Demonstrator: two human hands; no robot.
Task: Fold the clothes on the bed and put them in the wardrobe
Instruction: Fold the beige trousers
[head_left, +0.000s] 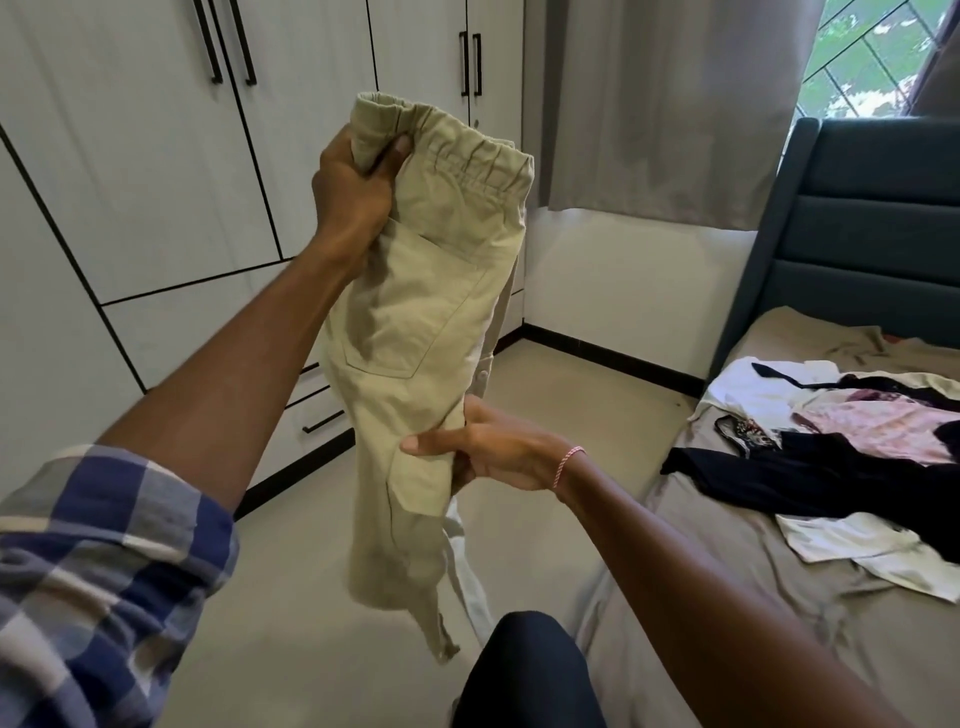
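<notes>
Single head view, wide-angle, facing forward-down; trousers (426, 312) at arm's length; wardrobe (130, 182) left, bed (727, 597) right.

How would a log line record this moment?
left hand: grips khaki trousers at waistband | right hand: pinches leg | bed: unfolded clothes | wardrobe: shut
</notes>
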